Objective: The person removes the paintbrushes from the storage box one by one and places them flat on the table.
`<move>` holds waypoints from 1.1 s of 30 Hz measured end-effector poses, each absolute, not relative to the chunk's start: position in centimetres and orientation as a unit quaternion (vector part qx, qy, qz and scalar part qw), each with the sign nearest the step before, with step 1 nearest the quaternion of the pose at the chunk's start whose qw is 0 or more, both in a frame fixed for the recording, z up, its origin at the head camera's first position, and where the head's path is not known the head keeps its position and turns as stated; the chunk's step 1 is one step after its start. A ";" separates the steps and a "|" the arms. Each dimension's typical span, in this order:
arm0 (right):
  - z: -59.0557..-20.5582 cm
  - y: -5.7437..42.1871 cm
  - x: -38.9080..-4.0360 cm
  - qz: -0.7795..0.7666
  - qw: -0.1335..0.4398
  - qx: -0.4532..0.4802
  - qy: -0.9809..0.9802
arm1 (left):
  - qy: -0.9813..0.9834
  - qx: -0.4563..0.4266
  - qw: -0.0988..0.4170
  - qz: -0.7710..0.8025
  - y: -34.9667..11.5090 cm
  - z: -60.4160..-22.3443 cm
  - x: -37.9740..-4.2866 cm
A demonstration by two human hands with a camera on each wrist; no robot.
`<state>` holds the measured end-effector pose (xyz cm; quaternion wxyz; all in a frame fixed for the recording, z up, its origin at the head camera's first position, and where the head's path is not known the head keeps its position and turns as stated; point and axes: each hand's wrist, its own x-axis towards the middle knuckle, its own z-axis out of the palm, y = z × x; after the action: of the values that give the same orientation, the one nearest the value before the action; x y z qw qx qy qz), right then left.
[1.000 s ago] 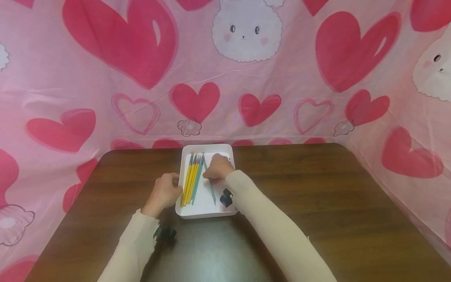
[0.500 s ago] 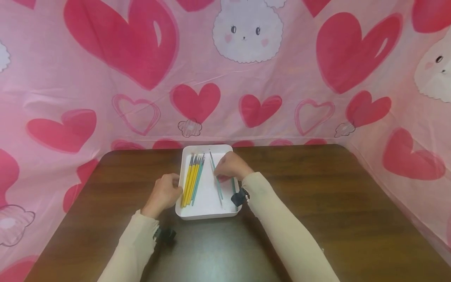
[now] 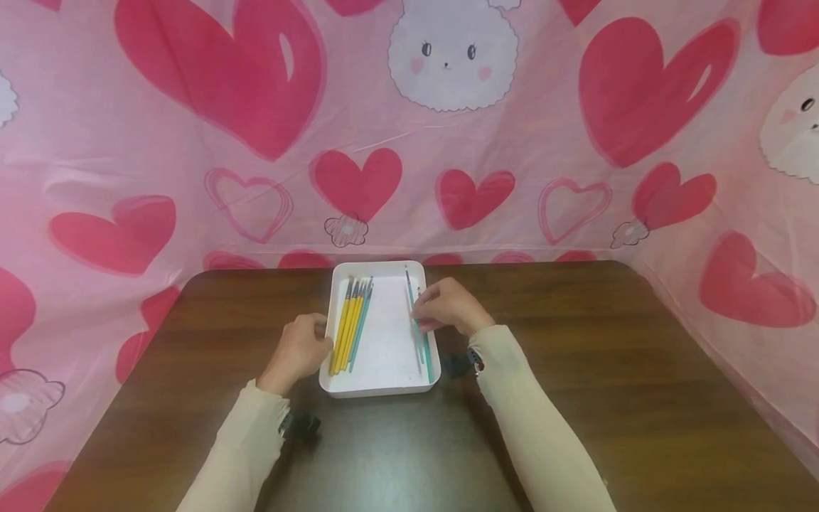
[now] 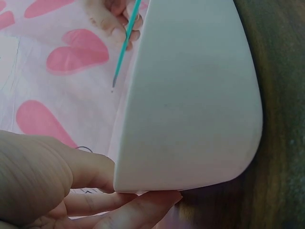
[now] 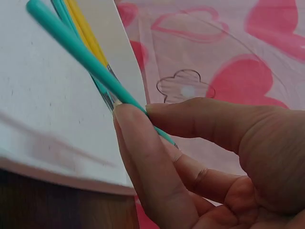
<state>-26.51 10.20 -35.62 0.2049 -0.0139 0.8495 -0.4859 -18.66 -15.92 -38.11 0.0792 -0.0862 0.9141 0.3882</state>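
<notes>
1. One teal brush (image 5: 86, 59) is in your right hand (image 3: 451, 306), pinched between thumb and fingertip, over the 3 o'clock side of the white tray (image 3: 377, 392). Slim tip toward 12, fat handle end toward 5. Can't tell whether that end touches the tray floor.
2. Your left hand (image 3: 301, 352) grips the tray wall at 9 o'clock, thumb by the rim; can't tell how firmly. Hands are well apart, tray between them.
3. Handling-wise, I'd guess super light and stiff, with a smooth, glossy handle that could roll in your fingers.
4. Your pinch is up the thin end, so the fat end probably wants to droop. Nearer the middle should balance better, and imo stay off the bristles, likely the delicate bit.
5. Yellow brushes (image 3: 348, 327) lie along the 9 o'clock side with teal ones (image 3: 360, 327) beside them; another teal handle (image 3: 429, 361) sits by the 4 o'clock wall.
</notes>
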 end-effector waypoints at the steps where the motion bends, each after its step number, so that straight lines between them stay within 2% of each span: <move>1: -35.7 10.4 -26.5 -0.490 0.204 -0.013 0.847 | 0.915 -0.086 0.079 0.387 -15.9 -38.1 -18.6; 10: -36.3 12.5 -26.3 -0.532 0.197 -0.023 0.823 | 0.915 -0.088 0.086 0.385 -16.0 -38.3 -18.7; 24: -35.9 14.6 -26.4 -0.512 0.179 0.004 0.840 | 0.915 -0.081 0.082 0.386 -16.0 -38.3 -18.9; 33: -36.6 15.8 -27.4 -0.517 0.195 0.022 0.833 | 0.914 -0.084 0.086 0.388 -16.1 -38.3 -18.9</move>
<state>-27.43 15.81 -36.62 0.1950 0.0219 0.8329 -0.5174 -18.91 -16.08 -38.31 0.0857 -0.0843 0.9139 0.3878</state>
